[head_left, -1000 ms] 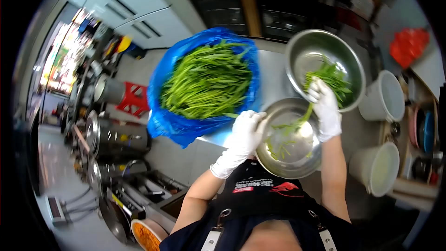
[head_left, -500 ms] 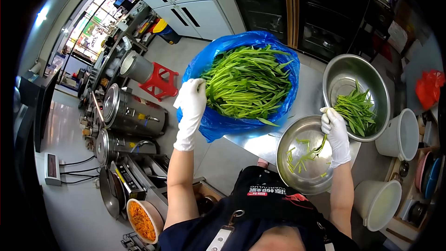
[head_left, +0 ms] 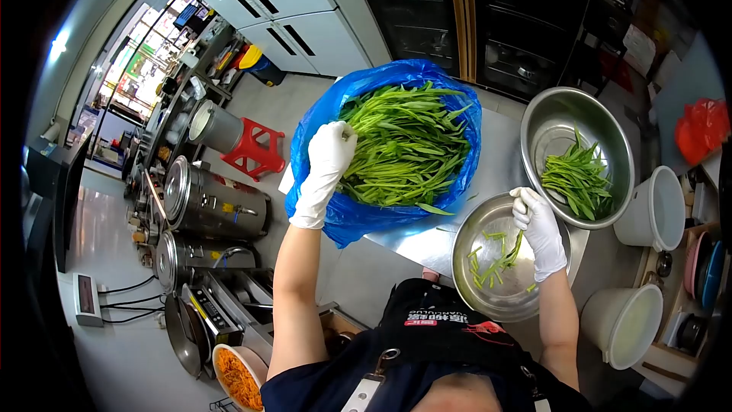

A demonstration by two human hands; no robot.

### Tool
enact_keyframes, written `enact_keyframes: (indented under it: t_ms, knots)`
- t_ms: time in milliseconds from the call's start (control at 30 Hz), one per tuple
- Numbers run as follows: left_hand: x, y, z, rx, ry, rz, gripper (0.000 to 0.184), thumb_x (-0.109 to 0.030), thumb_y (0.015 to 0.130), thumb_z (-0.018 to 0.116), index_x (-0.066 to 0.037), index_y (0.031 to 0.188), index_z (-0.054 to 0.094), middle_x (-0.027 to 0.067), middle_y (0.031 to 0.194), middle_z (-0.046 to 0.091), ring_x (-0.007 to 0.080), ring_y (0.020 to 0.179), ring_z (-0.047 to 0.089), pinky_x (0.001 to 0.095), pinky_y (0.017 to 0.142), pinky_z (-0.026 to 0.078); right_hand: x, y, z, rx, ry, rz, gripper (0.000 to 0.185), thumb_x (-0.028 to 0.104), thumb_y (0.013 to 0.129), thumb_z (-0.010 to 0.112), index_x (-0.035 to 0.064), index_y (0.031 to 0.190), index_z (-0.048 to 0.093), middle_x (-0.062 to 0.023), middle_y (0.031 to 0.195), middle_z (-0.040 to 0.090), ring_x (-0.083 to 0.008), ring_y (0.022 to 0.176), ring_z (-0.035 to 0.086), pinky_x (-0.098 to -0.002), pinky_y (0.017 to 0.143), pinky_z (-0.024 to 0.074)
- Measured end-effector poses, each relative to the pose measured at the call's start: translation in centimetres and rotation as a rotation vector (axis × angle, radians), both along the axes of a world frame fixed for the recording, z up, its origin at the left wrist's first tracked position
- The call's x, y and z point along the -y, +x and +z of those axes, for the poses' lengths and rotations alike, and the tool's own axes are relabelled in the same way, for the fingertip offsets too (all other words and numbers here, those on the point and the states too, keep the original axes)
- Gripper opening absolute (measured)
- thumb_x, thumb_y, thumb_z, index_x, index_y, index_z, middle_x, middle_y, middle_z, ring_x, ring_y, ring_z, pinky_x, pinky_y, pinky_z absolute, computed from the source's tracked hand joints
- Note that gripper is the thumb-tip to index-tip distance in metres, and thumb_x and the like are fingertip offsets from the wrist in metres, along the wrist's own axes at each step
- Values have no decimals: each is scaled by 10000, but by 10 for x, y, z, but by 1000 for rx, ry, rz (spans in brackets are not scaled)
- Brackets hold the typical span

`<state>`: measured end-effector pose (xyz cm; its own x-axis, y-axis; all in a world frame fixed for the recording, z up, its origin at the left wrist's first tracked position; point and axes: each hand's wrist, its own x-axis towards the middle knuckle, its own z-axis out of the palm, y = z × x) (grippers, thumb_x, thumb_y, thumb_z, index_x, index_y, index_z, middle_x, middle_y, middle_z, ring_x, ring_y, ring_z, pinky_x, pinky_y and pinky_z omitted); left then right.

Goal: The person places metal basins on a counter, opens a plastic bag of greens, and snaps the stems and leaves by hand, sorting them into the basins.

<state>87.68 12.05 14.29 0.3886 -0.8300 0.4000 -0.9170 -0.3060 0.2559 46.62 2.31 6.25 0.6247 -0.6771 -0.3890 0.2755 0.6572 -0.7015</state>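
Observation:
Long green leafy stems fill a blue plastic bag on the metal table. My left hand, in a white glove, is at the left side of the pile, its fingers closed at the stems; what they grip is hidden. Over the right rim of a shallow steel bowl is my gloved right hand, closed on a green stem that points down into the bowl. Short cut stem pieces lie in that bowl. Behind it, a deeper steel bowl holds leafy tops.
White buckets stand at the right. A red stool and large steel pots are at the left. A bowl of orange shreds is at the lower left. The metal table carries the bag and bowls.
My left hand has moved from the bag's near right side to its left side, over the stems. My right hand has come back from the deeper bowl to the shallow one. The view has shifted.

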Motion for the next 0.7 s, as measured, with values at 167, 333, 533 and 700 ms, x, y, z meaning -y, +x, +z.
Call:
enact_keyframes:
  t_ms: [167,333,533,700]
  knots:
    - [-23,-12,25,-14,-21,-18,101,-126,791,674,-54,850,712,110,778,677,289,757,643,359,677,512,0,-1,-1,-4,32,-3,202,204,1020,468,38,977,577,41,626,393,-38,477,311,-190,431,252]
    - [-48,-13,46,-179,134,114,160,-147,837,661,-9,905,707,126,796,684,227,716,649,309,674,502,-1,3,-1,21,36,18,207,209,1019,474,36,972,578,41,626,387,-37,478,308,-189,430,250]
    - [-82,-20,64,-980,-34,51,149,-126,838,686,12,887,716,33,784,680,96,699,585,235,676,460,-11,13,16,-104,-135,-13,162,172,993,519,38,978,608,44,654,434,-16,514,317,-178,444,247]
    - [-90,-46,55,-1274,-48,-31,208,-141,844,675,15,973,723,23,768,667,68,665,532,204,617,414,-33,45,61,-349,-718,-77,119,72,923,591,5,980,671,-9,814,620,-71,730,555,-211,660,446]
